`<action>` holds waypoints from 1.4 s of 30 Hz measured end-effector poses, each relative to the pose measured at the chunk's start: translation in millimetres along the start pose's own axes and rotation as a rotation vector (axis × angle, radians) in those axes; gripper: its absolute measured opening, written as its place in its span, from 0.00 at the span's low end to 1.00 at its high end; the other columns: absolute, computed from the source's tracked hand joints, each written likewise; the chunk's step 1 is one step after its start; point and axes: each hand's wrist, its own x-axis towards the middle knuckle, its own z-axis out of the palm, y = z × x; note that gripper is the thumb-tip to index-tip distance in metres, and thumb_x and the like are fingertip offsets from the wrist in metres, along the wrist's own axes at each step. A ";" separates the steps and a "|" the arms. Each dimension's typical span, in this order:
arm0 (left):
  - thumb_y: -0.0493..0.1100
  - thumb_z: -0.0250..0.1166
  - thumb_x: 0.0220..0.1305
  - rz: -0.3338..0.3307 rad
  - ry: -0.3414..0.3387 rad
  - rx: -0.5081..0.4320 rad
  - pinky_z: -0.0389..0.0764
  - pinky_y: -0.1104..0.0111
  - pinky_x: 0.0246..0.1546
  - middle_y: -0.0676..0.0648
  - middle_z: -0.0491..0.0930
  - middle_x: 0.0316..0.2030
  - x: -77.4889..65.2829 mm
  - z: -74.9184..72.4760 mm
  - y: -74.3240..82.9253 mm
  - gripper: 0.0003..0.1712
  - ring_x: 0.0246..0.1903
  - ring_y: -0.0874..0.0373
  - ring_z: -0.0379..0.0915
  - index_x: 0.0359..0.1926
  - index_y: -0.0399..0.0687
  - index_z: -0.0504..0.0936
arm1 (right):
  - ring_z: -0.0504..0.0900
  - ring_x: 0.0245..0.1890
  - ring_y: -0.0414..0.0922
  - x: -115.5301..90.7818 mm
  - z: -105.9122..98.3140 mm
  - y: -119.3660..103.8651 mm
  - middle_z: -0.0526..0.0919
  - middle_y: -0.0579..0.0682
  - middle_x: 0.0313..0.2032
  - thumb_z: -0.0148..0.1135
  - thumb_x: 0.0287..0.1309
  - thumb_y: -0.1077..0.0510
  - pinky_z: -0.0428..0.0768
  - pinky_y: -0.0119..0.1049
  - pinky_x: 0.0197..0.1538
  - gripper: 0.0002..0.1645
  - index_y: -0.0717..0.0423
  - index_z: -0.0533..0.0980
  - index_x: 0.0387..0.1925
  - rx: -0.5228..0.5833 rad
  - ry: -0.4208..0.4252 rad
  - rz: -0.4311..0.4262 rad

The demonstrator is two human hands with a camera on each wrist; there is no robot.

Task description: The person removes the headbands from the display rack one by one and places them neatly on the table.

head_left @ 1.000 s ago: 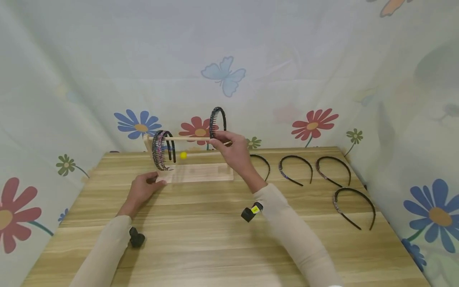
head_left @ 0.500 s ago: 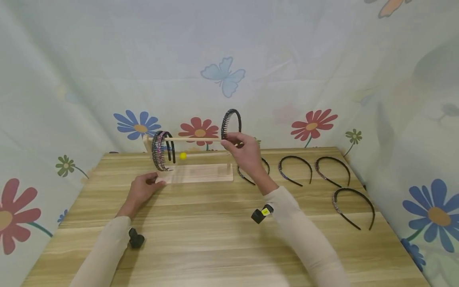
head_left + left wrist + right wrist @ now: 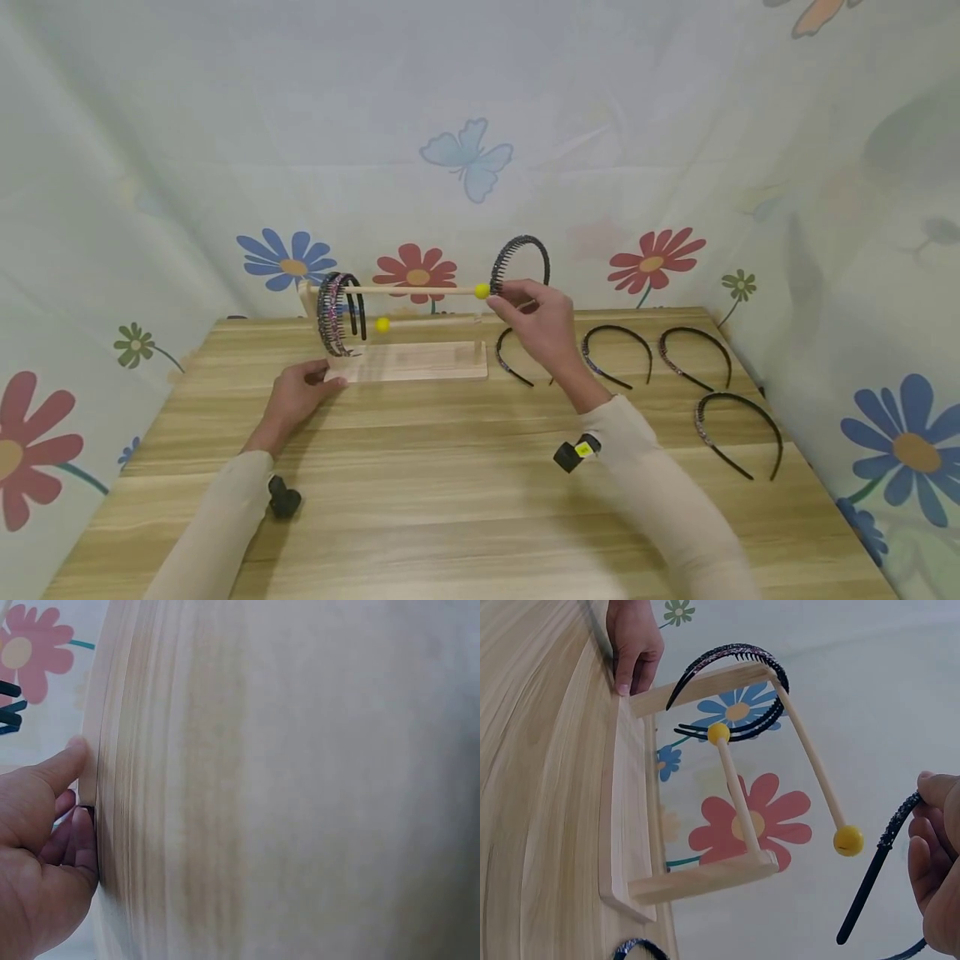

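Observation:
My right hand (image 3: 549, 329) pinches a black toothed headband (image 3: 527, 238) near one end, its arc upright above the fingers. In the right wrist view the headband's sparkly stretch and plain tip (image 3: 864, 889) stand apart from the yellow ball (image 3: 847, 840) that caps the upper rod. The wooden headband stand (image 3: 420, 363) has two rods, each ending in a yellow ball. Several headbands (image 3: 334, 317), some glittering pink, hang together at the left end of the upper rod. My left hand (image 3: 295, 400) grips the base's front left corner, thumb on top and fingers curled beside it.
Right of the stand, several black headbands lie on the wood-grain table: one partly behind my right hand (image 3: 508, 362), another with blue sparkle (image 3: 592, 362), and two farther right, the nearer headband (image 3: 739, 397) close to the edge. A flowered curtain (image 3: 480, 100) stands behind.
My right hand has moved right with the headband, from beside the upper rod to past its end. The rod's yellow ball has come into view. My left hand stays on the base.

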 end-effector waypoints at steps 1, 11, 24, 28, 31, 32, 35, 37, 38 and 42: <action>0.52 0.68 0.70 0.002 0.000 0.000 0.74 0.43 0.63 0.27 0.73 0.65 0.1 0.0 -0.1 0.40 0.62 0.33 0.73 0.69 0.26 0.68 | 0.86 0.35 0.43 -1.1 -2.9 0.8 0.90 0.51 0.37 0.75 0.60 0.53 0.86 0.36 0.40 0.15 0.57 0.87 0.45 -0.005 0.004 -0.004; 0.51 0.69 0.70 0.013 0.006 0.013 0.75 0.44 0.62 0.27 0.74 0.64 1.6 0.8 -1.3 0.39 0.60 0.34 0.74 0.68 0.26 0.70 | 0.86 0.33 0.41 -16.1 -35.3 11.7 0.90 0.49 0.34 0.76 0.58 0.52 0.85 0.34 0.38 0.14 0.56 0.88 0.41 -0.051 0.020 0.016; 0.54 0.69 0.69 0.015 0.010 0.015 0.75 0.44 0.62 0.27 0.75 0.63 2.3 1.6 -2.2 0.41 0.60 0.34 0.74 0.68 0.26 0.70 | 0.85 0.30 0.42 -45.6 -66.6 34.6 0.90 0.49 0.32 0.77 0.57 0.48 0.80 0.27 0.32 0.15 0.54 0.88 0.39 -0.195 0.023 0.100; 0.53 0.69 0.69 0.028 0.015 0.013 0.75 0.43 0.61 0.27 0.75 0.63 1.9 0.9 -2.0 0.41 0.60 0.34 0.75 0.68 0.26 0.70 | 0.86 0.30 0.44 -57.0 -74.0 41.0 0.90 0.50 0.31 0.78 0.56 0.49 0.80 0.28 0.31 0.15 0.55 0.88 0.39 -0.247 0.034 0.120; 0.53 0.69 0.69 0.039 0.026 0.021 0.76 0.43 0.61 0.27 0.76 0.62 2.0 0.2 -1.6 0.40 0.59 0.34 0.75 0.68 0.27 0.71 | 0.86 0.29 0.44 -64.6 -78.8 45.4 0.90 0.50 0.30 0.78 0.56 0.50 0.79 0.30 0.29 0.14 0.55 0.88 0.37 -0.287 0.026 0.139; 0.53 0.69 0.69 0.043 0.029 0.025 0.76 0.43 0.61 0.27 0.76 0.62 2.1 -0.2 -1.7 0.39 0.59 0.33 0.76 0.67 0.27 0.71 | 0.86 0.29 0.44 -67.3 -80.3 47.0 0.90 0.50 0.29 0.78 0.56 0.49 0.80 0.30 0.29 0.14 0.55 0.88 0.37 -0.298 0.021 0.149; 0.53 0.70 0.69 0.048 0.034 0.032 0.76 0.43 0.61 0.28 0.76 0.61 2.0 -0.9 -1.7 0.39 0.59 0.33 0.76 0.67 0.27 0.72 | 0.87 0.29 0.45 -75.2 -84.5 51.0 0.90 0.51 0.29 0.78 0.56 0.49 0.80 0.30 0.29 0.15 0.56 0.88 0.36 -0.311 -0.002 0.185; 0.52 0.69 0.69 0.051 0.032 0.035 0.76 0.43 0.61 0.27 0.76 0.61 1.5 -1.4 -2.0 0.39 0.59 0.33 0.76 0.67 0.27 0.72 | 0.87 0.29 0.46 -80.7 -87.3 54.2 0.90 0.52 0.30 0.78 0.56 0.49 0.81 0.29 0.29 0.15 0.57 0.88 0.36 -0.310 -0.010 0.211; 0.53 0.69 0.69 0.049 0.032 0.036 0.76 0.43 0.61 0.27 0.76 0.61 1.7 -1.5 -2.5 0.39 0.59 0.33 0.76 0.67 0.27 0.72 | 0.88 0.30 0.46 -83.4 -88.7 56.2 0.90 0.52 0.30 0.78 0.55 0.49 0.81 0.29 0.30 0.15 0.57 0.88 0.36 -0.311 -0.009 0.220; 0.53 0.69 0.69 0.053 0.035 0.036 0.76 0.43 0.60 0.28 0.77 0.61 1.4 -0.7 -3.1 0.39 0.58 0.33 0.76 0.67 0.27 0.72 | 0.88 0.30 0.46 -94.5 -94.2 64.3 0.90 0.52 0.31 0.79 0.55 0.50 0.82 0.27 0.31 0.15 0.57 0.88 0.37 -0.304 -0.015 0.265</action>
